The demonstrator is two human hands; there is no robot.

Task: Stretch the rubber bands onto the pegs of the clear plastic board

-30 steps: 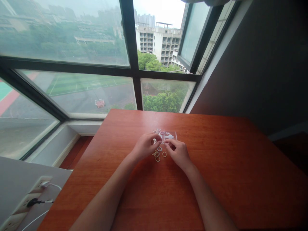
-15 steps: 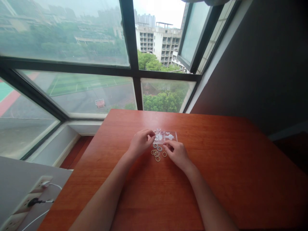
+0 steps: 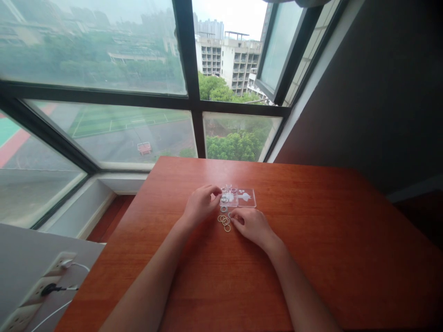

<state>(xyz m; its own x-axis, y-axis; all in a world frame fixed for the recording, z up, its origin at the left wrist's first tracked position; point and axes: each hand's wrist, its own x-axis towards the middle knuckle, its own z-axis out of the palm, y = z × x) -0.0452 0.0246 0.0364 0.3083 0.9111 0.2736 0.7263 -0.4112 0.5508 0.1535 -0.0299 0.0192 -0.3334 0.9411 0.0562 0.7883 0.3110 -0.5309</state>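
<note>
A clear plastic box [image 3: 234,204] lies opened out on the table, with several small rings in its left half and a white printed shape on its right half. My left hand [image 3: 203,201] is closed at the box's left edge, thumb and fingertips pinching it. Just in front of the box lies a pale ring [image 3: 224,209]. Nearer to me is a loose cluster of yellowish rings [image 3: 224,221], partly overlapping. My right hand [image 3: 252,225] is closed, its fingertips on a pale ring [image 3: 230,215] to the right of that cluster; the hand hides part of this ring.
The reddish wooden table [image 3: 332,240] reaches up to a dark-framed window [image 3: 194,106], with one pane swung open at the upper right. At the lower left, plugs and white cables sit in a wall socket strip [image 3: 51,288].
My right hand has come down and left from the box's front edge to the pale ring, now covering where a yellowish ring lay. My left hand stays nearly still.
</note>
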